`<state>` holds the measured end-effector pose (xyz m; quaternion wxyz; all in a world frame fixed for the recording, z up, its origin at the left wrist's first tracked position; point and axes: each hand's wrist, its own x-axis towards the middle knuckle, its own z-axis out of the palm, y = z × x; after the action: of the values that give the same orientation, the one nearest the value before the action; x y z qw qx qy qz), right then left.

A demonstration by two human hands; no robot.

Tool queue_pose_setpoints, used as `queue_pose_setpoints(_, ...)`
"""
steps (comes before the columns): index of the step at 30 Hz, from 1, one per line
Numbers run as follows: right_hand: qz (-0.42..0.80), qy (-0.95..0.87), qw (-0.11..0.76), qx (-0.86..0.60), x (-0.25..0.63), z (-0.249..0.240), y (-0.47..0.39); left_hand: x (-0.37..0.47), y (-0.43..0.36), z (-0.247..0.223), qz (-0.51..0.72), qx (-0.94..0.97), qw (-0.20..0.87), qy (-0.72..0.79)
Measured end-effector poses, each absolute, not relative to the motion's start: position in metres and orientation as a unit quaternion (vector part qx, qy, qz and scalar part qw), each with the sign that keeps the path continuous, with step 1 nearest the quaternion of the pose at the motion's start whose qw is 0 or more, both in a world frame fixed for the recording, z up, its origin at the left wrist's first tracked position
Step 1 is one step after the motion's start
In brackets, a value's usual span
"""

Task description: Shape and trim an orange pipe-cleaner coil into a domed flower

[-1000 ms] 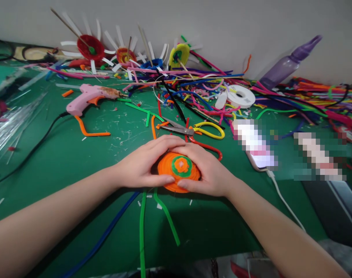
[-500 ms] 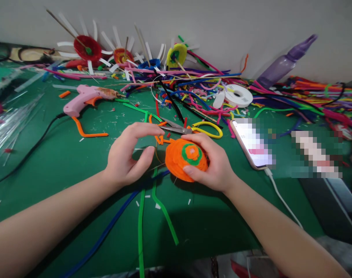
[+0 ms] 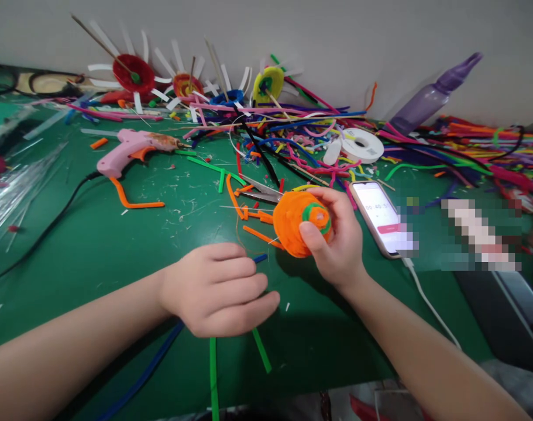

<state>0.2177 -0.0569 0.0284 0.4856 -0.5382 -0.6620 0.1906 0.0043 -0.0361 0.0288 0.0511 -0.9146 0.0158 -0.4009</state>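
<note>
My right hand (image 3: 339,242) grips a rounded orange piece of coiled pipe cleaner (image 3: 290,228), with a green ring and an orange centre on its face. Thin wire-like strands stick out from its left side. Lower and to the left, my left hand (image 3: 222,289) is palm down with its fingers curled over the pipe cleaners; its thumb and whatever it may pinch are hidden. Green pipe cleaners (image 3: 213,374) and a long blue pipe cleaner (image 3: 145,371) run out from under it. Behind the orange piece lie scissors (image 3: 264,192), partly covered, and orange scraps (image 3: 260,216).
A pink glue gun (image 3: 132,149) with a black cord lies at left. Tangled pipe cleaners (image 3: 292,137), a white ribbon spool (image 3: 365,145) and several bowl-shaped pieces on sticks (image 3: 133,73) line the back. A charging phone (image 3: 375,213) and a purple bottle (image 3: 426,102) are at right.
My left hand has gone from raised, with thumb and fingers apart, to palm down over the pipe cleaners. My right hand has moved the orange piece right and slightly up, turning it.
</note>
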Motion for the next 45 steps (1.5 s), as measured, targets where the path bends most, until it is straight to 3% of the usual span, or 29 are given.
queue_pose_setpoints(8, 0.095, -0.669, 0.508, -0.534, 0.219, 0.029, -0.058, 0.003, -0.026, 0.012, -0.379, -0.897, -0.17, -0.154)
queue_pose_setpoints(13, 0.137, -0.68, 0.529, -0.489, 0.218, 0.025, -0.059, 0.004, -0.024, 0.01, -0.337, -0.866, -0.306, -0.206)
queue_pose_setpoints(24, 0.143, -0.783, 0.461, -0.393, 0.216, 0.028, -0.061, 0.006, -0.022, 0.008, -0.323, -0.912, -0.227, -0.111)
queue_pose_setpoints(45, 0.177, -0.81, 0.402, -0.388, 0.216, 0.027, -0.058, 0.007, -0.022, 0.009, -0.439, -0.813, -0.368, -0.109)
